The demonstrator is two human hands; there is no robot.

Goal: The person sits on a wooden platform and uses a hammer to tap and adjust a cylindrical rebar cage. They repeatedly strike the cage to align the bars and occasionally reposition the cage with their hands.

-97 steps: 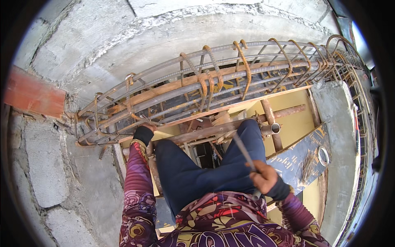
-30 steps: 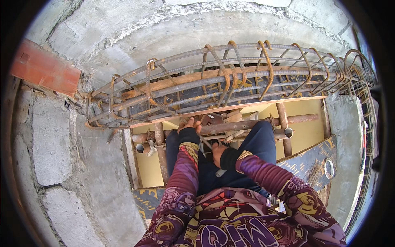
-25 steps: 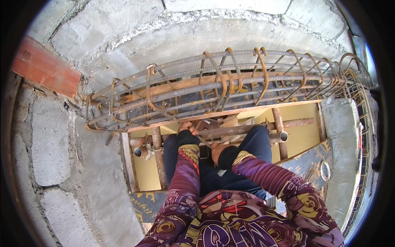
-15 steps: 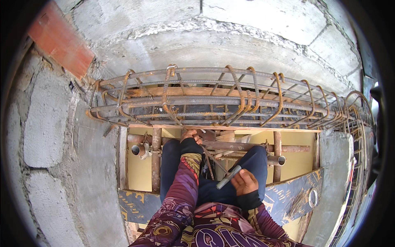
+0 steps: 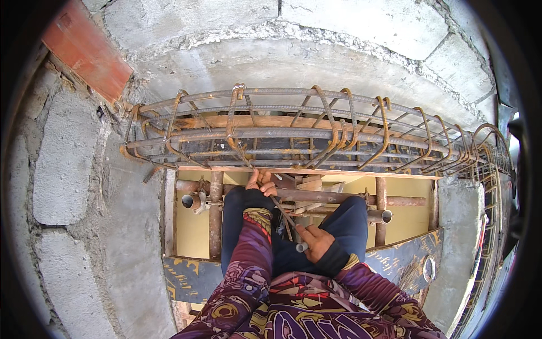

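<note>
My left hand [image 5: 261,183] is at the lower edge of a rusty rebar cage [image 5: 282,135], its fingers curled just under a stirrup beside the timber edge. A thin steel rod [image 5: 283,211] slants from its fingers down toward my right hand. My right hand [image 5: 317,244] is closed around a short grey metal tube [image 5: 302,247], back of the hand up, above my lap. Only one end of the tube shows; the rest is hidden under the fingers. Where the rod's lower end meets the right hand cannot be made out.
Rusty scaffold pipes [image 5: 327,196] cross below the cage, near my knees. A dark printed plywood strip [image 5: 403,263] runs behind my legs, with a roll of tape or ring [image 5: 429,270] on it. A block wall [image 5: 361,25] stands ahead, and a concrete face [image 5: 132,226] at the left.
My right hand has turned over and moved slightly left, so the tube now points end-on instead of lying across the fingers. My left hand has shifted slightly up against the cage edge.
</note>
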